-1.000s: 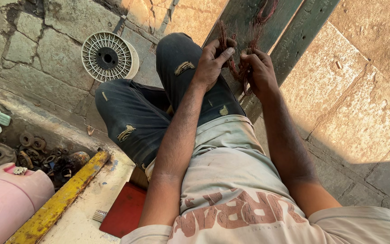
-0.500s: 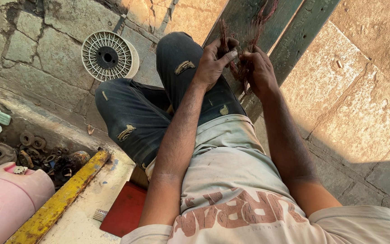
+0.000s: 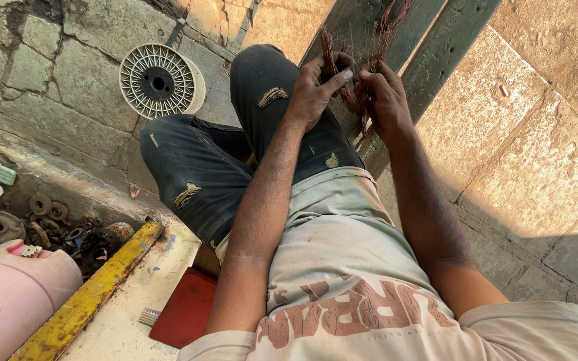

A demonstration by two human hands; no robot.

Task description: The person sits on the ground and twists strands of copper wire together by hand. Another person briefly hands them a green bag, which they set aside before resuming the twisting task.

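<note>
Copper-coloured wire strands [image 3: 359, 80] are gripped between both hands above the raised knee. The left hand [image 3: 312, 87] is closed narrow on the near-left part of the bunch, thumb laid across it; the right hand [image 3: 386, 100] is pinched on the part just beside, so the two hands almost touch. From the hands outward, the strands run up and away, their long axis roughly upright, loose ends fanning against a dark green door frame [image 3: 436, 47]. Well apart to the left, a white wire spool [image 3: 158, 81] lies on the stone floor [image 3: 68, 73].
</note>
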